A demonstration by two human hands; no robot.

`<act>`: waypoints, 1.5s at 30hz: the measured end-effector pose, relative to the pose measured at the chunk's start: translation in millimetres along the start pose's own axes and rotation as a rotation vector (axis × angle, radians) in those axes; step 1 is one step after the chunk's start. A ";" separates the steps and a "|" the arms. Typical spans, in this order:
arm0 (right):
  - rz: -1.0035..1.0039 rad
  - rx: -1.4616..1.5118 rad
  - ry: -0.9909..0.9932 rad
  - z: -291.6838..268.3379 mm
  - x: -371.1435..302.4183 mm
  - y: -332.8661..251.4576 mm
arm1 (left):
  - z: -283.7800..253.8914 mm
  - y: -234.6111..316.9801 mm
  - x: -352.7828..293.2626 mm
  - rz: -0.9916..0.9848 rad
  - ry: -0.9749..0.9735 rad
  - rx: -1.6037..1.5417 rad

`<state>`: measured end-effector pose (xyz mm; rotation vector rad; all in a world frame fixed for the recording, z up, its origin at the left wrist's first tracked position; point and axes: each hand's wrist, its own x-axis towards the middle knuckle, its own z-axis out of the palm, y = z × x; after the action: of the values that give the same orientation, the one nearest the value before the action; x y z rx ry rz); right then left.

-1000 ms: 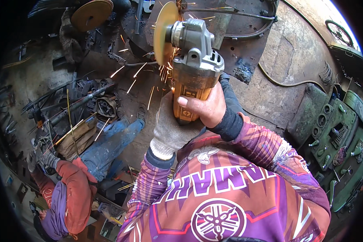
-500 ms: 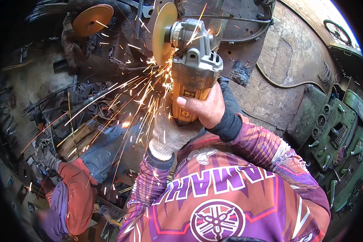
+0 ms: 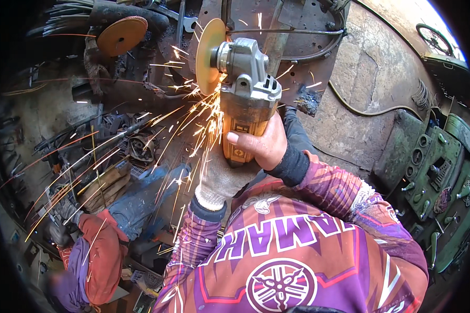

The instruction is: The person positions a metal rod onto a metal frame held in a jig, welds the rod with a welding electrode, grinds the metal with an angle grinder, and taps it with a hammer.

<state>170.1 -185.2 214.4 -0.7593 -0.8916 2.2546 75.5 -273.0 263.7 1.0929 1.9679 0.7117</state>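
Observation:
My right hand [image 3: 267, 145], bare, is wrapped round the yellow-orange body of an angle grinder [image 3: 251, 107], its thumb across the top. In a pale knitted glove, my left hand [image 3: 223, 177] grips the grinder's rear from beneath and the left; most of its fingers are hidden. The thin tan disc [image 3: 209, 56] stands edge-on at the left of the grey metal head, over a rusty steel surface [image 3: 269, 47]. Bright sparks [image 3: 212, 121] stream down and left from the disc's lower edge. The exact contact point is hard to make out.
A second round disc [image 3: 122, 36] lies at the upper left, near a bundle of rods [image 3: 68, 18]. Scrap metal [image 3: 141, 146] litters the left floor. A person in a red top [image 3: 102, 250] crouches lower left, within the sparks' path. Green machinery [image 3: 433, 172] stands right; a cable [image 3: 357, 107] crosses the floor.
The grinder and its disc sit slightly lower and nearer to me, still in both hands. Sparks now spread further left. The person at lower left has shifted an arm a little.

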 end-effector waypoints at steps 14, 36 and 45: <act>-0.008 -0.112 -0.022 -0.3 4.2 -4.7 | 0.8 -19.6 -2.4 0.047 0.058 0.045; 0.059 -0.068 0.002 0.0 -4.2 2.8 | 5.3 -29.3 -8.3 -0.018 -0.036 0.062; 0.045 -0.013 -0.006 -0.2 -0.1 -0.9 | 6.6 -26.8 -3.3 0.012 -0.030 0.004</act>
<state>170.5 -184.7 215.0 -0.7865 -0.9013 2.2935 70.1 -288.0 240.9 1.1121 1.9399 0.6948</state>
